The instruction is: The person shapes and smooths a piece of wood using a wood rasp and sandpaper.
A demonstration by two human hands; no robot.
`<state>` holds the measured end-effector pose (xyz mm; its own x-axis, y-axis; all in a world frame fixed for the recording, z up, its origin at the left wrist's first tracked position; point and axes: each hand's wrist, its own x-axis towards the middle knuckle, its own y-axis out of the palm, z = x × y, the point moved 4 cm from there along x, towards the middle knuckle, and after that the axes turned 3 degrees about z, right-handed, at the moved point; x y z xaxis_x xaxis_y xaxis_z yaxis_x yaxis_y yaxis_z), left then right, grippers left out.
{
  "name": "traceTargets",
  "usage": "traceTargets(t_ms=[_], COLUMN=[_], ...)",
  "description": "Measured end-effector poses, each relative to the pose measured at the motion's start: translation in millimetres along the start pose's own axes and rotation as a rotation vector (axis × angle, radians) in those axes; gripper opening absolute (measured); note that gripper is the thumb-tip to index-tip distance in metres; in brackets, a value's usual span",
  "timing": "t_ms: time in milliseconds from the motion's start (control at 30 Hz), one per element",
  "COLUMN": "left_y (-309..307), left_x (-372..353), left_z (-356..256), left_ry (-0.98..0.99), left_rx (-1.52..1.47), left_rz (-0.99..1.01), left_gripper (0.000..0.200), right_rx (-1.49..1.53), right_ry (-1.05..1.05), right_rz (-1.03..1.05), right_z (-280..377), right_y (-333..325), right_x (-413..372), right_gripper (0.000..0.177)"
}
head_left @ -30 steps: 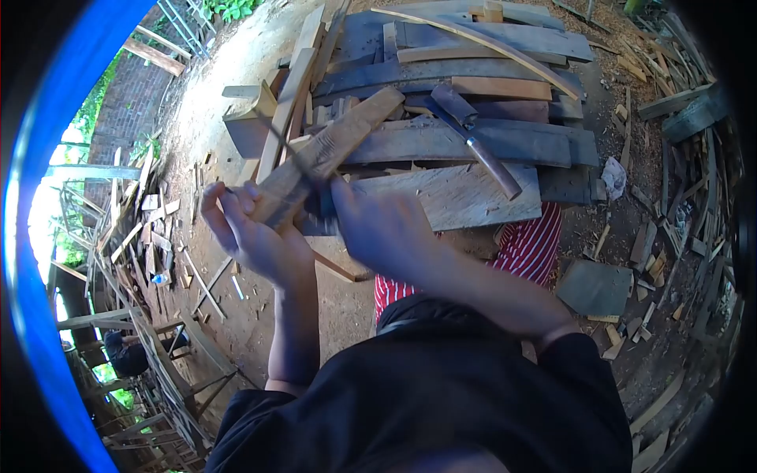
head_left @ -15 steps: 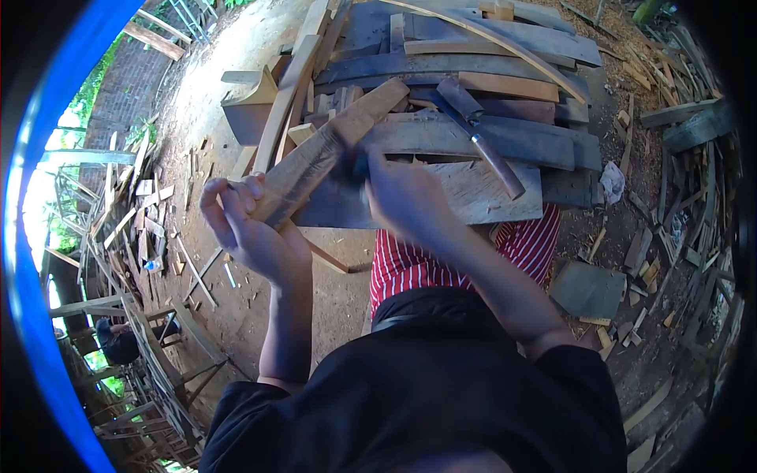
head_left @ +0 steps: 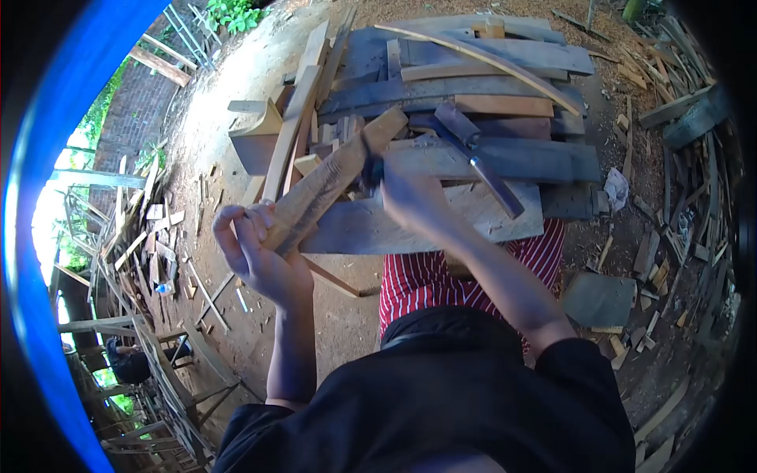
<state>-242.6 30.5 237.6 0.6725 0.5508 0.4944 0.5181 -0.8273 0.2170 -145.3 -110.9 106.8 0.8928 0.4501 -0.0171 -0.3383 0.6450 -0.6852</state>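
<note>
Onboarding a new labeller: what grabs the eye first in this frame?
Centre frame, the left hand clamps the near end of a long wood slat slanting up onto a pile of planks. The right hand presses a dark tool against the slat's upper part.

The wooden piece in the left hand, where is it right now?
Head view, left of centre: the wooden piece slants from the left hand up onto the plank pile, the right hand at its far half.
</note>
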Motion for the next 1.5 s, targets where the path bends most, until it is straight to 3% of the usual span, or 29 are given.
traceTargets(t_ms=[33,67,167,200,300,333,433,467,500,600,700,767,833,967,1100,1167,1200,1267,1300,1433,1500], left_y=[-2,-4,-5,-2,-3,-6,-24,-30,-37,-40,-38,-49,-40,-33,-26,-23,-29,-28,-27,-29,-25], left_x=[2,2,-2,-3,0,1,2,2,-1,-4,-4,-2,-1,3,3,-1,1,3,5,7,9], left_z=[-1,-1,0,-2,-3,-2,6,8,7,7,5,12,9,3,2,0,1,2,0,0,2], left_ry=[0.006,-0.006,-0.061,-0.069,-0.044,-0.040,-0.066,-0.084,-0.104,-0.124,-0.170,-0.098,-0.127,-0.075,-0.057,-0.087,-0.093,-0.106,-0.099,-0.086,-0.083], left_rx=[-0.002,-0.002,-0.033,-0.014,0.001,0.030,-0.035,0.012,0.068,0.140,0.202,0.005,0.060,0.075,0.108,0.138,0.097,0.114,0.121,0.127,0.140], left_rz=[-0.002,-0.006,0.006,0.000,0.073,0.032,0.048,-0.031,-0.107,-0.121,-0.188,0.076,-0.003,0.112,0.077,0.042,0.063,0.082,0.102,0.132,0.146], left_gripper=[0.010,0.010,0.010,0.011,0.012,0.012,0.015,0.017,0.019,0.023,0.022,0.018,0.016,0.016,0.015,0.015,0.014,0.014,0.014,0.014,0.013], right_rx=[-0.055,-0.068,-0.117,0.022,0.037,0.063,-0.114,0.025,0.036,0.203,0.079,0.092,-0.127,0.011,0.021,-0.232,-0.224,0.065,0.072,-0.026,-0.308], right_ry=[0.008,-0.031,0.028,0.061,0.102,0.046,-0.102,0.045,0.054,0.122,0.029,0.068,0.010,0.126,0.101,-0.053,-0.041,0.127,0.123,0.091,-0.097], right_rz=[0.020,0.176,0.095,0.127,0.174,0.012,-0.081,0.178,0.195,-0.065,0.020,0.009,-0.010,0.079,0.042,-0.355,-0.333,0.005,0.001,-0.052,-0.488], right_z=[10,16,-2,-15,-38,-31,2,-1,-11,-45,-33,-17,-13,-55,-37,-27,-31,-51,-56,-47,-29], right_y=[-2,-4,1,-2,13,10,7,2,2,-4,16,13,15,9,12,21,17,4,8,16,24], right_x=[-16,-27,-12,8,38,25,-19,-14,-4,51,38,17,11,77,48,24,27,62,69,54,29], right_gripper=[0.039,0.039,0.038,0.039,0.042,0.046,0.049,0.046,0.046,0.039,0.033,0.034,0.038,0.027,0.025,0.025,0.025,0.024,0.024,0.024,0.024])
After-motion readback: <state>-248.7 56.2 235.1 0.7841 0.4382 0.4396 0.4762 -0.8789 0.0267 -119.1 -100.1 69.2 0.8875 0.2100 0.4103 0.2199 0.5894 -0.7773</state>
